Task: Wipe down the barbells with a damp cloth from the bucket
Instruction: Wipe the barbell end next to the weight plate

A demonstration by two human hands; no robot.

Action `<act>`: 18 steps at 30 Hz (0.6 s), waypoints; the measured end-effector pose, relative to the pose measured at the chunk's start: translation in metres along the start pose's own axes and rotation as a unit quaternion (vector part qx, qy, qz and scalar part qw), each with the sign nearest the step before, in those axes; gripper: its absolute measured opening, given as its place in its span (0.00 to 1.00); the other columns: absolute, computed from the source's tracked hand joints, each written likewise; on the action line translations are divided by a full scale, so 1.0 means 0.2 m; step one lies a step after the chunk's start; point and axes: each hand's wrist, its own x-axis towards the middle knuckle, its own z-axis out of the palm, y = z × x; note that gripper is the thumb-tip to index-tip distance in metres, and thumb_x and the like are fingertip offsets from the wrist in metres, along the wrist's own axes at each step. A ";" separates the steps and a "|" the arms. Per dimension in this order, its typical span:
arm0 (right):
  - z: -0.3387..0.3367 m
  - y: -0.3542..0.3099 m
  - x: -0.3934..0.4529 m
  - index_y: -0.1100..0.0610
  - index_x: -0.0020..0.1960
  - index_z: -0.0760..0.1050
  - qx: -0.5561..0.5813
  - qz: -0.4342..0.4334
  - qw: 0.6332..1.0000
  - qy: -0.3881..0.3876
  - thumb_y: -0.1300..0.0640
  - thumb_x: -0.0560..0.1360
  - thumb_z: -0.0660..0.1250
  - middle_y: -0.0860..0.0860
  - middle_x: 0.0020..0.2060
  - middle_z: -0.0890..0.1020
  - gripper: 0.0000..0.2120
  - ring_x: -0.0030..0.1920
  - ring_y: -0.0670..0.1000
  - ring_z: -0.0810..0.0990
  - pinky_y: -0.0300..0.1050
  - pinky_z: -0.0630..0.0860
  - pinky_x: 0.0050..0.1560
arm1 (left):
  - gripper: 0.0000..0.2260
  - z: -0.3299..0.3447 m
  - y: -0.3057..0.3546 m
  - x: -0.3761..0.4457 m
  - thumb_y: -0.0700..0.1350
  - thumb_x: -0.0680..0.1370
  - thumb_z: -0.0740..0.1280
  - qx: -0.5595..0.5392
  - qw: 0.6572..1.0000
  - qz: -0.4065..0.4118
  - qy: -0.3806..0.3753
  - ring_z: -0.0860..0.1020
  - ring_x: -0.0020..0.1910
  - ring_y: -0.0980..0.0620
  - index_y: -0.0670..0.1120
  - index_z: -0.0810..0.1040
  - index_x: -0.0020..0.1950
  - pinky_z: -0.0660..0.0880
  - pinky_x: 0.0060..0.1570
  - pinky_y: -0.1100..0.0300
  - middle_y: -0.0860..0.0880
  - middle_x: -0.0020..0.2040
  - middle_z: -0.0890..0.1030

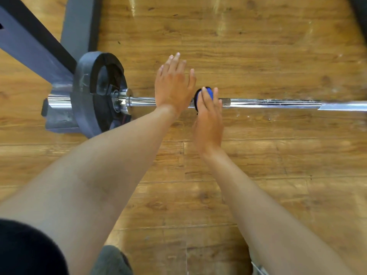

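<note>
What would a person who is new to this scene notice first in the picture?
First, the shiny barbell, which runs across the middle above the wooden floor, with a dark weight plate at its left end. Next, two bare arms reach to it: the left hand lies open over the bar, and the right hand touches a blue and black object on the bar.

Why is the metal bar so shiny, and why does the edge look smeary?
Head view: room light glares off the chrome barbell and wooden floor; the bar's right end smears near the wide lens's edge; the left hand and right hand look slightly soft.
</note>
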 end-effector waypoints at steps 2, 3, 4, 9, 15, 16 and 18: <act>-0.03 0.08 0.00 0.64 0.75 0.68 -0.021 -0.021 1.000 -0.001 0.80 0.70 0.62 0.56 0.77 0.68 0.34 0.80 0.61 0.57 0.54 0.51 0.80 | 0.23 0.00 0.00 -0.04 0.54 0.85 0.51 0.018 1.000 0.014 0.017 0.66 0.77 0.48 0.45 0.76 0.71 0.62 0.76 0.50 0.47 0.77 0.71; -0.05 0.12 0.00 0.63 0.75 0.69 -0.024 0.011 1.000 0.007 0.79 0.70 0.62 0.55 0.77 0.68 0.34 0.80 0.61 0.57 0.55 0.51 0.80 | 0.23 0.00 0.00 -0.06 0.53 0.84 0.51 0.028 0.999 0.020 0.023 0.67 0.77 0.48 0.45 0.77 0.70 0.62 0.76 0.49 0.47 0.76 0.72; -0.06 0.12 -0.01 0.63 0.76 0.68 -0.021 0.050 0.998 0.015 0.79 0.71 0.62 0.55 0.77 0.67 0.34 0.80 0.61 0.56 0.56 0.52 0.80 | 0.23 0.01 0.00 -0.09 0.53 0.84 0.50 0.038 0.999 0.020 0.024 0.68 0.76 0.48 0.46 0.77 0.70 0.62 0.75 0.48 0.47 0.76 0.73; -0.04 -0.01 -0.14 0.65 0.77 0.65 -0.002 -0.021 1.000 0.010 0.79 0.73 0.60 0.57 0.78 0.66 0.33 0.80 0.62 0.56 0.59 0.54 0.80 | 0.26 0.01 0.01 -0.20 0.57 0.83 0.47 0.067 0.997 -0.027 -0.024 0.65 0.78 0.46 0.48 0.73 0.74 0.59 0.76 0.44 0.47 0.78 0.69; -0.02 -0.02 -0.12 0.64 0.79 0.60 -0.001 0.068 0.997 0.026 0.80 0.73 0.57 0.56 0.80 0.60 0.36 0.81 0.61 0.51 0.53 0.44 0.81 | 0.29 -0.02 0.02 -0.16 0.63 0.83 0.45 0.035 0.988 -0.063 -0.134 0.60 0.80 0.48 0.52 0.64 0.80 0.59 0.76 0.44 0.49 0.81 0.63; -0.01 -0.06 -0.12 0.65 0.80 0.59 0.004 0.042 0.999 0.010 0.80 0.74 0.57 0.56 0.80 0.59 0.35 0.81 0.61 0.50 0.53 0.46 0.81 | 0.28 -0.02 0.02 -0.13 0.63 0.84 0.46 0.020 0.984 -0.072 -0.164 0.58 0.81 0.49 0.53 0.62 0.81 0.58 0.76 0.44 0.49 0.82 0.61; 0.00 -0.07 -0.10 0.65 0.80 0.58 0.001 -0.008 1.000 -0.021 0.80 0.74 0.60 0.55 0.81 0.59 0.36 0.81 0.59 0.50 0.52 0.47 0.81 | 0.29 -0.03 0.01 -0.08 0.63 0.84 0.45 0.008 0.972 -0.090 -0.217 0.55 0.82 0.50 0.54 0.57 0.83 0.54 0.77 0.44 0.50 0.83 0.58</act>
